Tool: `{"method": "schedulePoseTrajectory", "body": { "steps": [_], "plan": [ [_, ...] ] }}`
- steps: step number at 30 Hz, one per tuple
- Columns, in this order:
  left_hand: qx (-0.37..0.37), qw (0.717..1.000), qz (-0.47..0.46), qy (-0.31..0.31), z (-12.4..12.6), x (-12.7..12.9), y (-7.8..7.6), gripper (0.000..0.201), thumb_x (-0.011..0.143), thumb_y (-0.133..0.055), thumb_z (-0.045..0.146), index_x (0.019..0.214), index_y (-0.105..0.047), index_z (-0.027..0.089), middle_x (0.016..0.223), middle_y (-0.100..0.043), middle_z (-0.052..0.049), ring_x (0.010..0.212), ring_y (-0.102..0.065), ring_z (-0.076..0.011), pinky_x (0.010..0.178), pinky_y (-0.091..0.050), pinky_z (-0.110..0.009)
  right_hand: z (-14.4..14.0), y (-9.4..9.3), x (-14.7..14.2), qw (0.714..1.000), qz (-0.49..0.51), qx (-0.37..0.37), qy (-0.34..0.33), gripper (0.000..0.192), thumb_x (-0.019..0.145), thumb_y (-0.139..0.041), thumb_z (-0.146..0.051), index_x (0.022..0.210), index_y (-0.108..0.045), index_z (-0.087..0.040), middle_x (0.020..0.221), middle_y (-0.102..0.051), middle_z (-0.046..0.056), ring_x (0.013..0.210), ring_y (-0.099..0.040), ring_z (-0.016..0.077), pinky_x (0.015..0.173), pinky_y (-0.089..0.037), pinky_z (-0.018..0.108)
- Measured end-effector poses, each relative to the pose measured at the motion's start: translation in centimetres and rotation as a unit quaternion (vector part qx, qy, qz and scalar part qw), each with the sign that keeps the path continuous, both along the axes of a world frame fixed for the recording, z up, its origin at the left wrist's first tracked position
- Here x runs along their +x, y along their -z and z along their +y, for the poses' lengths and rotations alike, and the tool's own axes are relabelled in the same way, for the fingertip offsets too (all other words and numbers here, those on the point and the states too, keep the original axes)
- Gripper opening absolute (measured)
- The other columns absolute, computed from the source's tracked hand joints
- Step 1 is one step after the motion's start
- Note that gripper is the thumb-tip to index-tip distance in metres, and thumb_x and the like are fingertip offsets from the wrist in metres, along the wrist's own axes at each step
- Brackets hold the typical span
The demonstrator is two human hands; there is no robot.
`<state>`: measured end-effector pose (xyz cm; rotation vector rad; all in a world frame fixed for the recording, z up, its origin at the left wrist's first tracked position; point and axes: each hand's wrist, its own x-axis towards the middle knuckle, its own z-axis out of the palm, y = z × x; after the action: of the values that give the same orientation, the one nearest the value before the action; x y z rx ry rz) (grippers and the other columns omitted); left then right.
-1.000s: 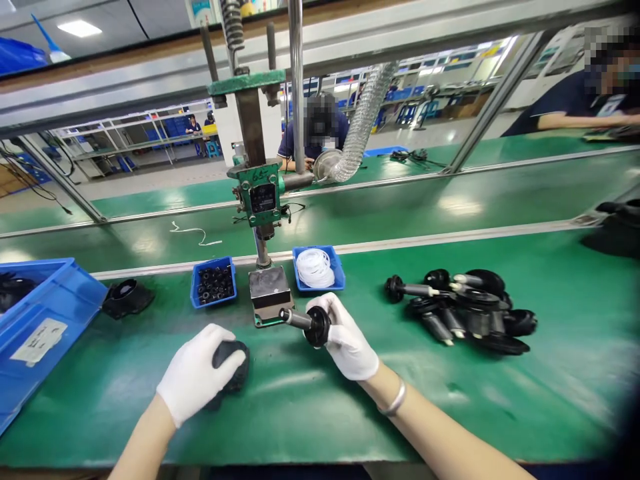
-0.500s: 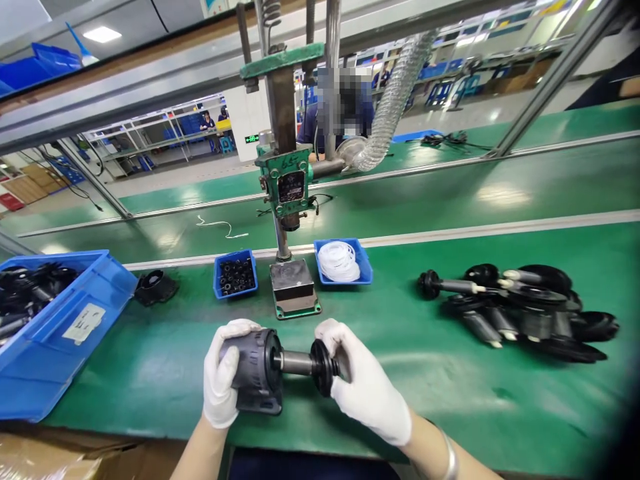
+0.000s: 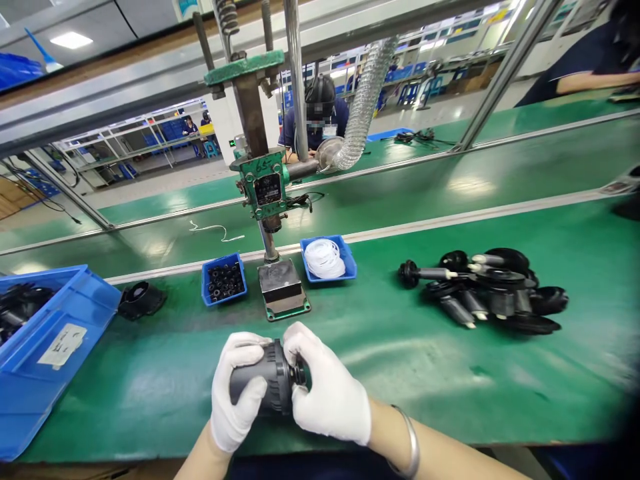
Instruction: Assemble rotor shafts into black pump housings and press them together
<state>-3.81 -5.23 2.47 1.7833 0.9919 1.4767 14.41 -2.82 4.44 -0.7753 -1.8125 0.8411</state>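
Change since the prior frame: the shaft that stood exposed between my hands had gone into the dark housing [image 3: 267, 385]; only a black end showed at its face. My right hand [image 3: 325, 393] had closed in until it touched the housing.

Left hand [image 3: 235, 393]: gloved, fingers wrapped around the housing's rear, grasping it.
Right hand: gloved, fingers clenched on the housing's front rim.
Housing: held just above the green table [image 3: 400, 360], near its front edge.

Behind: small press [image 3: 280, 293], blue tray of black parts [image 3: 223, 280], blue tray of white rings [image 3: 327, 259]. Right: pile of black shafted parts [image 3: 490, 290]. Left: large blue bin [image 3: 45, 347].
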Motion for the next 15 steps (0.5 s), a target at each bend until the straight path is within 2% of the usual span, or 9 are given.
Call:
{"method": "schedulePoseTrajectory", "body": {
  "steps": [2,4,6,9,11,13,15],
  "plan": [
    [0.002,1.000,-0.024,-0.007,0.1,0.3,0.0,0.019,0.092,-0.057,0.034,0.110,-0.055,0.026,0.117,-0.054,-0.008,0.110,-0.057,-0.0276,0.094,-0.047,-0.047,0.1,-0.5,0.1,0.999,-0.035,0.013,0.002,0.034,0.053,-0.047,-0.009,0.080,-0.032,-0.023,0.083,-0.039,0.000,0.067,-0.040,0.0168,0.057,-0.033,0.029],
    [-0.038,0.997,-0.066,-0.015,0.5,0.8,-0.3,0.018,0.093,-0.055,0.036,0.107,-0.056,0.025,0.115,-0.056,-0.007,0.110,-0.058,-0.0265,0.096,-0.047,-0.045,0.2,-1.5,0.1,0.997,-0.072,0.023,0.016,0.034,0.053,-0.047,-0.009,0.080,-0.033,-0.023,0.082,-0.038,0.000,0.066,-0.041,0.0171,0.056,-0.034,0.029],
    [-0.127,0.985,-0.117,-0.023,1.3,1.7,-0.7,0.022,0.096,-0.049,0.041,0.104,-0.058,0.023,0.114,-0.060,-0.006,0.112,-0.059,-0.0260,0.100,-0.046,-0.044,0.0,-2.8,0.0,0.992,-0.112,0.033,0.049,0.034,0.056,-0.048,-0.008,0.085,-0.039,-0.023,0.086,-0.040,0.002,0.067,-0.045,0.0180,0.057,-0.039,0.030],
    [-0.252,0.957,-0.146,-0.016,3.3,3.4,-0.6,0.043,0.099,-0.033,0.050,0.103,-0.063,0.020,0.112,-0.067,-0.008,0.110,-0.062,-0.0275,0.100,-0.048,-0.046,-0.1,-4.0,-0.4,0.973,-0.191,0.041,0.120,0.040,0.064,-0.053,-0.009,0.101,-0.051,-0.023,0.102,-0.047,0.007,0.072,-0.053,0.0199,0.062,-0.047,0.033],
    [-0.278,0.952,-0.125,-0.006,4.6,4.1,0.0,0.048,0.098,-0.033,0.054,0.103,-0.066,0.019,0.111,-0.069,-0.009,0.110,-0.063,-0.0285,0.102,-0.048,-0.049,0.2,-3.6,-0.4,0.957,-0.252,0.029,0.142,0.043,0.069,-0.057,-0.010,0.110,-0.055,-0.022,0.109,-0.050,0.010,0.074,-0.058,0.0213,0.061,-0.049,0.033],
    [-0.281,0.954,-0.108,-0.008,5.4,4.1,1.0,0.042,0.095,-0.045,0.053,0.101,-0.067,0.019,0.111,-0.069,-0.008,0.112,-0.061,-0.0286,0.109,-0.042,-0.050,0.6,-2.4,0.0,0.943,-0.308,0.015,0.130,0.045,0.072,-0.062,-0.011,0.116,-0.057,-0.020,0.107,-0.053,0.011,0.074,-0.060,0.0227,0.060,-0.051,0.034],
    [-0.280,0.954,-0.110,-0.007,5.6,3.6,1.8,0.039,0.092,-0.053,0.052,0.101,-0.068,0.018,0.113,-0.068,-0.010,0.113,-0.060,-0.0286,0.112,-0.037,-0.050,1.2,-0.9,0.6,0.933,-0.342,0.031,0.106,0.048,0.073,-0.068,-0.015,0.120,-0.059,-0.018,0.105,-0.056,0.013,0.081,-0.061,0.0275,0.066,-0.054,0.039]
  ]
}}
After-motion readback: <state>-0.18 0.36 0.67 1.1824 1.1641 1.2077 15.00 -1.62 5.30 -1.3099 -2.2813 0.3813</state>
